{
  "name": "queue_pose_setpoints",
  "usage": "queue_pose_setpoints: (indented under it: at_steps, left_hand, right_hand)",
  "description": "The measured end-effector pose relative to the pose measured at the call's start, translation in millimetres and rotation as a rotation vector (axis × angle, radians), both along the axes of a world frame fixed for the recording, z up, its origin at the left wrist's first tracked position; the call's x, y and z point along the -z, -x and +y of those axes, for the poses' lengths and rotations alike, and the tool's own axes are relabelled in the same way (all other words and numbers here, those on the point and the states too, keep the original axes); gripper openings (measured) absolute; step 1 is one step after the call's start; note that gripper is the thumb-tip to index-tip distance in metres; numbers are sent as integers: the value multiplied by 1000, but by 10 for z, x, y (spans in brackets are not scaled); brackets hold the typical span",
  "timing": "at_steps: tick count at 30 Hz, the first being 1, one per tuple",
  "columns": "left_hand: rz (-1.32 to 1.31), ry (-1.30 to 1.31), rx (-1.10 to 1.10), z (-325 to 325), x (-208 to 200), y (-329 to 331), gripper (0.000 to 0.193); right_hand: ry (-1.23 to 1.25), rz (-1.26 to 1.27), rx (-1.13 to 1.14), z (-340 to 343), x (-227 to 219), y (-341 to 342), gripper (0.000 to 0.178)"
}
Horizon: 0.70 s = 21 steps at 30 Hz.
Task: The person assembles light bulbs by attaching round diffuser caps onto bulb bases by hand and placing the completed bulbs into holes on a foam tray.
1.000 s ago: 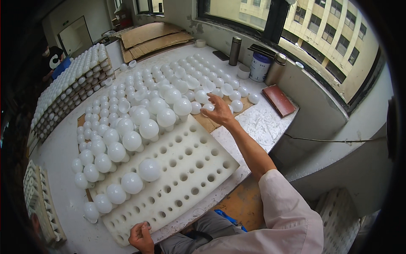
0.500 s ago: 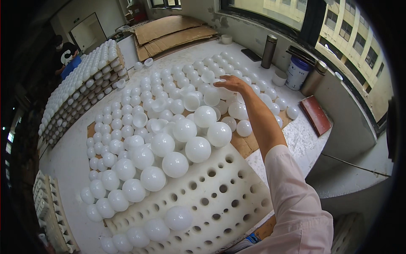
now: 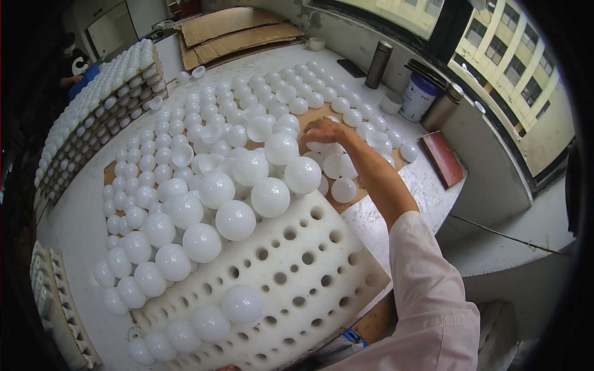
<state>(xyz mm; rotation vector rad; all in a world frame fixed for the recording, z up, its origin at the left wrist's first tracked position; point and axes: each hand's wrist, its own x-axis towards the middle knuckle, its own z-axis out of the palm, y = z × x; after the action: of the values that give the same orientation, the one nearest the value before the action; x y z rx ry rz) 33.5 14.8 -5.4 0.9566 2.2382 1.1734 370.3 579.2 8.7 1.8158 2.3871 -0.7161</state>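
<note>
My right hand [image 3: 323, 132] reaches out over the crowd of white globes. Its fingers curl downward around a white globe-shaped bulb cover [image 3: 315, 147] under the palm; nearer globes hide the fingertips. Larger-looking white globes [image 3: 237, 221] stand in rows on a thick white board with round holes [image 3: 291, 290]. One more short row of globes [image 3: 242, 303] sits on the near part of that board. Some covers beyond lie tipped with their open rims showing, such as the cup-like cover [image 3: 182, 155]. Of my left hand [image 3: 229, 368], only a sliver shows at the lower edge.
Brown cardboard [image 3: 357, 193] lies beneath the loose globes. At far left rises a stack of globe-filled trays [image 3: 99, 102], with a person [image 3: 69, 62] behind. Flat cardboard sheets [image 3: 238, 31], a dark flask [image 3: 378, 65], a bucket [image 3: 418, 98] and a red box [image 3: 442, 159] line the back and right.
My right hand has drawn nearer, and its outstretched fingers now bend down among the globes. The whole view has shifted, so the table sits further left and higher.
</note>
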Motion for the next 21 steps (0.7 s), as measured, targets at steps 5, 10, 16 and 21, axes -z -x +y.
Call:
queue_pose_setpoints:
  at_steps: [5, 10, 16, 21]
  left_hand:
    - [66, 9, 48, -51, 71, 53, 18]
    - [48, -136, -16, 45, 33, -42, 20]
    - [287, -213, 136, 70, -54, -10, 26]
    - [-59, -310, -13, 13, 137, 12, 8]
  right_hand:
    - [-50, 104, 74, -476, -112, -89, 76]
    - [-186, 173, 37, -750, -107, -155, 85]
    - [-349, 507, 20, -1039, -131, -253, 79]
    - [-115, 915, 187, -1247, -66, -234, 70]
